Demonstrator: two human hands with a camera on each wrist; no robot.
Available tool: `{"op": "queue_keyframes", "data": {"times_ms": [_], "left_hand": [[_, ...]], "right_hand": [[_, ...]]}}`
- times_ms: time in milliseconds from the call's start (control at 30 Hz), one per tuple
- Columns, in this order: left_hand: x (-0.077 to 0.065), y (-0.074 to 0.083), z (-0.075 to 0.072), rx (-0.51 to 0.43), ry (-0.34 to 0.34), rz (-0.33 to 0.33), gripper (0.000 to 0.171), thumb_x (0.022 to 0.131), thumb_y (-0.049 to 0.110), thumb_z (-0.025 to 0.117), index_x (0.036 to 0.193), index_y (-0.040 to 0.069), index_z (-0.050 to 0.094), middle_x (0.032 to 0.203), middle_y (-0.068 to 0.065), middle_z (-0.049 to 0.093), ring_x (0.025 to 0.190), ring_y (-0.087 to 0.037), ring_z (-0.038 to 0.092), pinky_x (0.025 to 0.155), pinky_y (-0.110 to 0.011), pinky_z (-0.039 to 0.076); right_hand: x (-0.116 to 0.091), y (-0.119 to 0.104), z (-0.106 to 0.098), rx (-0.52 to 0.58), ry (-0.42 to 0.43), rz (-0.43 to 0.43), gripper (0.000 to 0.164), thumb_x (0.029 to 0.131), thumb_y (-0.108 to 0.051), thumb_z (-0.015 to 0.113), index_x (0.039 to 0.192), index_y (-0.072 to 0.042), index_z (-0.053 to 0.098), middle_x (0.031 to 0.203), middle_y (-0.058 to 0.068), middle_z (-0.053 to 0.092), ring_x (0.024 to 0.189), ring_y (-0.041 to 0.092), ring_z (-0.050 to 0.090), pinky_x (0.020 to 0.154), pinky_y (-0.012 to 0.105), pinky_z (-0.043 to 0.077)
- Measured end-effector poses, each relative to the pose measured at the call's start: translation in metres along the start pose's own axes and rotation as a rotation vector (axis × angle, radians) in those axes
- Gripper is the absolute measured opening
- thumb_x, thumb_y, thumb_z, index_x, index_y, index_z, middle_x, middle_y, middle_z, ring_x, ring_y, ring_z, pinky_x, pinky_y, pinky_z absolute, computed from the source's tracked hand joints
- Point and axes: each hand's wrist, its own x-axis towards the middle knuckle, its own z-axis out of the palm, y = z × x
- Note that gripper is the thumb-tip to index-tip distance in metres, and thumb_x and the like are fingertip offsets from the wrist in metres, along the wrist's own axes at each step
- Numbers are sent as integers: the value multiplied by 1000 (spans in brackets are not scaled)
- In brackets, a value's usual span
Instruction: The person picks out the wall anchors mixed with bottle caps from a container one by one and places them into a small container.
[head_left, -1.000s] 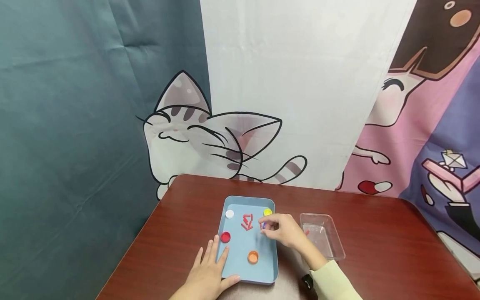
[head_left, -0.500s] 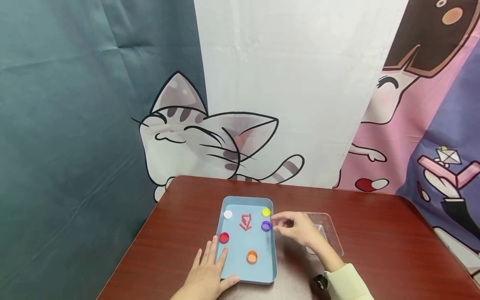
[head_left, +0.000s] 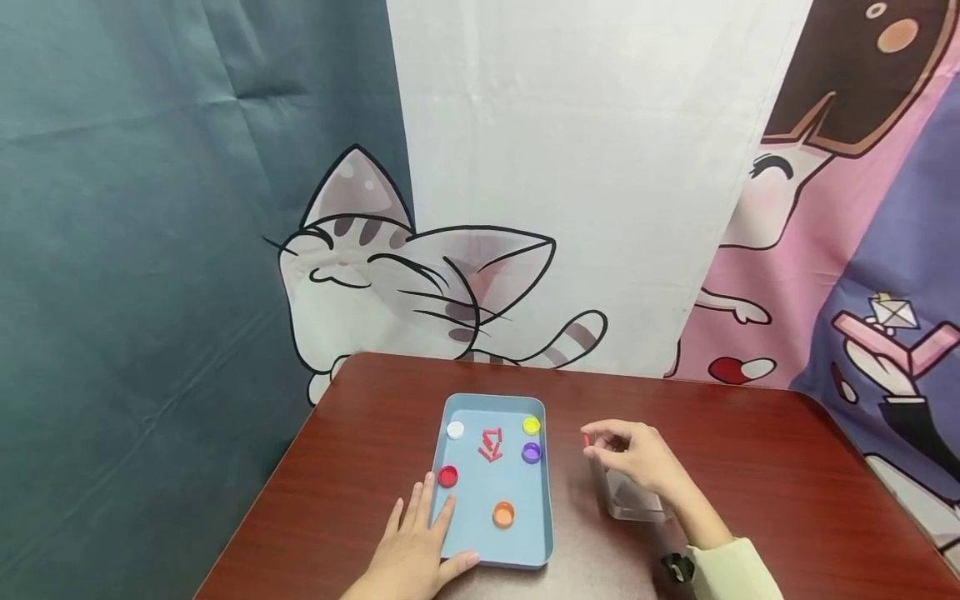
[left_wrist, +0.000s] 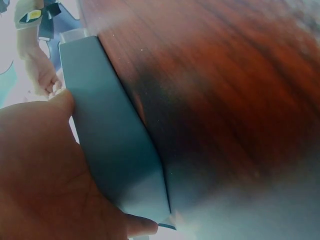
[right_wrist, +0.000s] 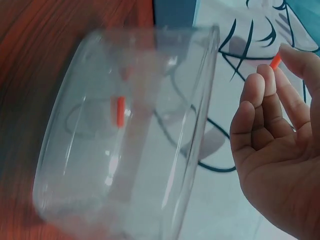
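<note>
Right hand [head_left: 633, 457] pinches a small red stick [head_left: 586, 438] above the clear box [head_left: 628, 500], which it half hides in the head view. Only the right wrist view shows another red stick [right_wrist: 120, 111] inside that box. Left hand [head_left: 412, 550], fingers spread, presses on the blue tray [head_left: 480, 546] edge; its wrist view is blurred.

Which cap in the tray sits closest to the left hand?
The red cap, by the tray's left rim, just beyond the left hand's fingertips. The white, yellow and purple caps lie farther back; the orange cap sits further right.
</note>
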Motion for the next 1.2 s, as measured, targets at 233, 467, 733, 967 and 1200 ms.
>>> {"op": "queue_keyframes", "data": {"times_ms": [233, 467, 733, 967, 1200], "left_hand": [[1, -1, 0, 12, -4, -4, 92, 91, 74, 50, 151, 5, 46, 164, -28, 17, 149, -49, 22, 115, -69, 19], [0, 0, -1, 22, 15, 1, 91, 92, 74, 49, 151, 5, 46, 164, -28, 17, 149, -50, 22, 114, -69, 19], [-1, -1, 2, 28, 17, -3, 91, 91, 74, 49, 151, 5, 46, 164, -28, 18, 149, -49, 23, 115, -68, 20], [1, -1, 2, 26, 7, -2, 92, 91, 74, 49, 152, 5, 45, 164, -28, 18, 149, -49, 22, 115, -69, 19], [1, 0, 2, 23, 2, -5, 92, 91, 74, 49, 152, 5, 45, 164, -27, 17, 150, -49, 21, 115, -68, 18]], "right_hand": [[-8, 10, -15, 28, -27, 44, 26, 86, -14, 81, 111, -13, 75, 74, -1, 70, 67, 10, 64, 60, 23, 48], [-17, 21, -29, -51, 28, 53, 25, 85, -13, 81, 109, -10, 76, 76, -10, 63, 67, 3, 56, 58, 22, 45], [-24, 31, -41, -64, 42, 64, 21, 86, -11, 80, 107, -10, 76, 75, -8, 62, 66, 3, 53, 56, 21, 44], [-26, 42, -44, -64, 63, 50, 23, 86, -8, 80, 108, -3, 75, 78, -7, 65, 68, 0, 55, 58, 18, 45], [-25, 46, -45, -51, 52, 82, 33, 87, -8, 79, 118, -2, 71, 80, -5, 67, 69, 0, 56, 60, 19, 46]]}}
